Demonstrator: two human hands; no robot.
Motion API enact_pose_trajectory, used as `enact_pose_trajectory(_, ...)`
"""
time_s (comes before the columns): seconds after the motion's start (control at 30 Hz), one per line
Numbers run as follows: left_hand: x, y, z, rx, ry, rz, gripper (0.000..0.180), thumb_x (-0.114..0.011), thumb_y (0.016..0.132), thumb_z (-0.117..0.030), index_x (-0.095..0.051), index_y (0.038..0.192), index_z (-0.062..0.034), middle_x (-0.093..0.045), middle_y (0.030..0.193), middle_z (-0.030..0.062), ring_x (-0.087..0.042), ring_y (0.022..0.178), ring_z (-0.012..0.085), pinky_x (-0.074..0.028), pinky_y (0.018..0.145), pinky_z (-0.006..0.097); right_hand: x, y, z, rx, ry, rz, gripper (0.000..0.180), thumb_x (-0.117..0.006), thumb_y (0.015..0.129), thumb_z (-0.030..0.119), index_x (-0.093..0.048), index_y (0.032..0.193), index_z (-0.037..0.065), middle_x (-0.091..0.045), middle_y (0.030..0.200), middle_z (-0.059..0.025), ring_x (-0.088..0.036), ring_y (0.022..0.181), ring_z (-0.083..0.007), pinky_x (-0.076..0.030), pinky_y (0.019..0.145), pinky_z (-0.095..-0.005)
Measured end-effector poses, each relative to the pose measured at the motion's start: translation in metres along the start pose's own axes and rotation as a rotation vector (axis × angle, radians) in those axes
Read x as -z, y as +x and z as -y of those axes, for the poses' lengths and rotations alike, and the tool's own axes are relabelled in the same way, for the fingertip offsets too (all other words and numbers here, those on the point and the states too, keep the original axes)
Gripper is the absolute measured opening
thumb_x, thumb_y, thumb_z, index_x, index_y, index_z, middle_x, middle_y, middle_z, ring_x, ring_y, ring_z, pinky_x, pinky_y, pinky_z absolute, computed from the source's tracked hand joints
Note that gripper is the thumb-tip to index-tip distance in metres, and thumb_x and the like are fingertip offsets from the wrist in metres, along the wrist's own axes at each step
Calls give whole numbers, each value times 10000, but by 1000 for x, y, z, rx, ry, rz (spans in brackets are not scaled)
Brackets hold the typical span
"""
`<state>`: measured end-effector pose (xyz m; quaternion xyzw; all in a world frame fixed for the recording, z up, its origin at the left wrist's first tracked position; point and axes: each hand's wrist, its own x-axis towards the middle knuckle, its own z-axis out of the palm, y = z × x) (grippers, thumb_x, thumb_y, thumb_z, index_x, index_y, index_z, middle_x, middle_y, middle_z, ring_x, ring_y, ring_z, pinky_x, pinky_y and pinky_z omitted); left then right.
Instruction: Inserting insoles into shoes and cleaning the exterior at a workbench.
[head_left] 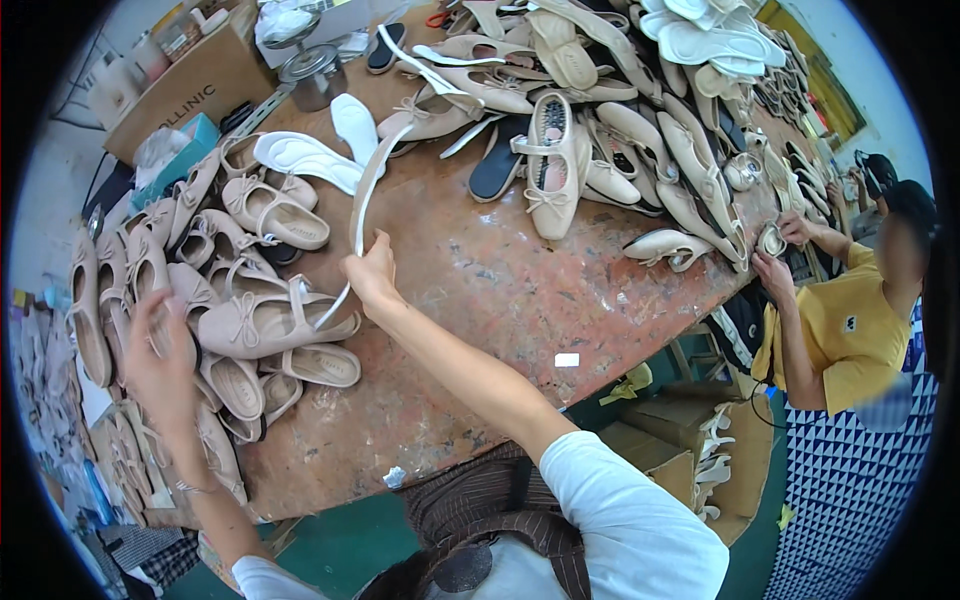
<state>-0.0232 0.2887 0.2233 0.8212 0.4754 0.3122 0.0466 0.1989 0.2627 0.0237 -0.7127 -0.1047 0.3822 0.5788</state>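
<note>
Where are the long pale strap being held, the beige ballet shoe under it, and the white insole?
Long pale strap (362, 190), head view, mid-length.
Beige ballet shoe (265, 325), head view, upper.
White insole (300, 157), head view, middle.

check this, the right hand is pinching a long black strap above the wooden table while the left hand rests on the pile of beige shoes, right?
Not quite. In the head view the strap pinched by the right hand is pale beige, not black. The rest holds: it is held above the wooden table, and the left hand rests on the pile of beige shoes.

Bare stretch of worn brown table (500, 290) passable right of the strap-holding right hand (372, 272); blocked left of it by rows of beige shoes (240, 320), beyond it by heaped shoes (580, 130).
</note>
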Motion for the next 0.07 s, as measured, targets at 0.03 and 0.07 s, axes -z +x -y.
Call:
enact_pose_trajectory(0.03, -20, -5, -21, 19, -210, 133, 366, -679, 913, -198, -621, 1225, -13, -684, 1178, 160, -640, 1085, 238, -469, 952, 352, 3, -17, 4, 165, -103, 29, 741, -639, 723, 49, -397, 1415, -56, -477, 1367, -292, -488, 1266, -420, -420, 1046, -447)
enact_pose_trajectory(0.07, -18, -7, -21, 27, -204, 132, 366, -679, 913, -198, -621, 1225, -13, -684, 1178, 160, -640, 1085, 238, -469, 952, 352, 10, -38, 15, 288, -211, 48, 767, -616, 741, 41, -349, 1457, -30, -478, 1332, -299, -473, 1238, -450, -403, 1045, -478)
